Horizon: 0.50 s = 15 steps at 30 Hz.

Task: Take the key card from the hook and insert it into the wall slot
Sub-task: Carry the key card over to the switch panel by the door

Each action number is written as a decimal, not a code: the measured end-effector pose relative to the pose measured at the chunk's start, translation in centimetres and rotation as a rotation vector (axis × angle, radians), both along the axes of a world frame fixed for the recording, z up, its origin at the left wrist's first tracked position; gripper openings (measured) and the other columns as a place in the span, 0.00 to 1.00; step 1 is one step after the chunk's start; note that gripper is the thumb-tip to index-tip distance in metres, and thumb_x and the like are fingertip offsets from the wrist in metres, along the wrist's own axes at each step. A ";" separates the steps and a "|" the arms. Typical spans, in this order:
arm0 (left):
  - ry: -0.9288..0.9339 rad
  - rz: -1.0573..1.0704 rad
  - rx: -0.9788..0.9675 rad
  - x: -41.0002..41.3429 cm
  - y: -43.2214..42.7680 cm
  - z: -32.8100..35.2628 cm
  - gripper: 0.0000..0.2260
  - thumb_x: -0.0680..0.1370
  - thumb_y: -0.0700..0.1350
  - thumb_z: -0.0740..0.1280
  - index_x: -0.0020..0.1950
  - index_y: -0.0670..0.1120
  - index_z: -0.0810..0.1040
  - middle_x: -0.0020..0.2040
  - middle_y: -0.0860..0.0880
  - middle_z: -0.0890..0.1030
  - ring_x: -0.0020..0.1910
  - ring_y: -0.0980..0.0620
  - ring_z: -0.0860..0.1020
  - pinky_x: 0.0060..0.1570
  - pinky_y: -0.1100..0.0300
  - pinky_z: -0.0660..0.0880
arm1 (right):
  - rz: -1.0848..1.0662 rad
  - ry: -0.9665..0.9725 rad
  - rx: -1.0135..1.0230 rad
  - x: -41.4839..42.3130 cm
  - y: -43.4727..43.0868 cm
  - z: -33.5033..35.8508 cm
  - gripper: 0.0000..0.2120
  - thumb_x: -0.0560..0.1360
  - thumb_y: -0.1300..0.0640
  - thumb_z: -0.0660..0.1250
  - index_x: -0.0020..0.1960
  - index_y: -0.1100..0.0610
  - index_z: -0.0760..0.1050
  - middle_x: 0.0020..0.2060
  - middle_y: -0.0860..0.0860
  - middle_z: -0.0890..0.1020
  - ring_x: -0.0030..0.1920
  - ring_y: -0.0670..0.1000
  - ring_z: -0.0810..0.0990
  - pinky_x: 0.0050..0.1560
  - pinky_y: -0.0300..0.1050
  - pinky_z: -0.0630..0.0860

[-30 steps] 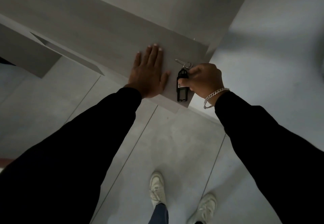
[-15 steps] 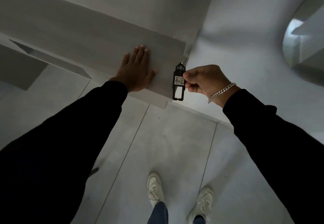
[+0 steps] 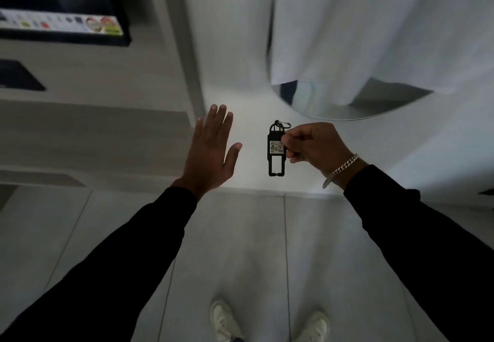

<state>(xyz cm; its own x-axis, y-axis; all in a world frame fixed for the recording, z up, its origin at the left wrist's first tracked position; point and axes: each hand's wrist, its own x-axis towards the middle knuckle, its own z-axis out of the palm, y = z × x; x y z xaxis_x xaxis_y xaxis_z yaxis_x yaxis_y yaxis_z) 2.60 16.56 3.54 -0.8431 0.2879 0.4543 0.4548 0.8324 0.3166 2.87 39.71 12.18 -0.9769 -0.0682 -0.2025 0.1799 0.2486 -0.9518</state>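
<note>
The key card is a long black plastic tag with a white label reading 402 and a small metal ring at its top. My right hand pinches it by its right edge and holds it upright in the air in front of a white wall. My left hand is raised flat to the left of the card, fingers apart and pointing up, holding nothing. No hook and no wall slot show in this view.
A round mirror hangs on the white wall above my right hand. A grey wooden cabinet and a dark screen stand at the left. Below are grey floor tiles and my white shoes.
My right hand has drawn the key card away from the cabinet's edge into open air. My left hand has lifted off the cabinet panel. The view has swung right and up toward the white wall and mirror.
</note>
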 end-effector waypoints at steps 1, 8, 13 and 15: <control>0.036 -0.024 0.014 0.2 1.9 1.0 0.27 0.83 0.50 0.56 0.78 0.37 0.60 0.80 0.38 0.59 0.81 0.40 0.53 0.78 0.38 0.52 | -0.033 0.021 0.003 0.7 1.8 0.7 0.03 0.72 0.66 0.69 0.45 0.65 0.78 0.31 0.59 0.79 0.26 0.48 0.77 0.27 0.37 0.80; 0.165 -0.189 0.018 2.0 15.7 6.5 0.26 0.83 0.50 0.55 0.78 0.36 0.61 0.80 0.37 0.60 0.80 0.39 0.54 0.78 0.37 0.53 | -0.166 0.134 -0.020 5.4 15.7 4.9 0.06 0.71 0.67 0.70 0.47 0.67 0.78 0.32 0.58 0.80 0.26 0.47 0.79 0.29 0.39 0.82; 0.167 -0.289 0.101 2.7 26.4 9.0 0.26 0.83 0.49 0.57 0.77 0.37 0.63 0.79 0.39 0.62 0.80 0.41 0.56 0.77 0.36 0.57 | -0.247 0.200 -0.012 8.0 26.0 7.2 0.09 0.71 0.67 0.70 0.50 0.69 0.77 0.33 0.58 0.81 0.27 0.48 0.80 0.29 0.39 0.82; 0.179 -0.346 0.110 2.6 31.0 9.7 0.26 0.82 0.49 0.58 0.77 0.37 0.63 0.79 0.38 0.62 0.80 0.40 0.56 0.77 0.35 0.58 | -0.286 0.213 -0.010 8.9 30.3 8.0 0.09 0.71 0.67 0.70 0.50 0.69 0.77 0.32 0.58 0.81 0.26 0.47 0.80 0.29 0.39 0.82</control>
<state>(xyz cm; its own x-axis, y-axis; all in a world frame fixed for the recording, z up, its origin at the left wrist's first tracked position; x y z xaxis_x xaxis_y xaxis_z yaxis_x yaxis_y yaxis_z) 5.16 47.53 13.20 -0.6096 0.4821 0.6292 0.7582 0.5862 0.2854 11.74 69.97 20.16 -0.9771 0.2128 0.0066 0.0385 0.2072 -0.9776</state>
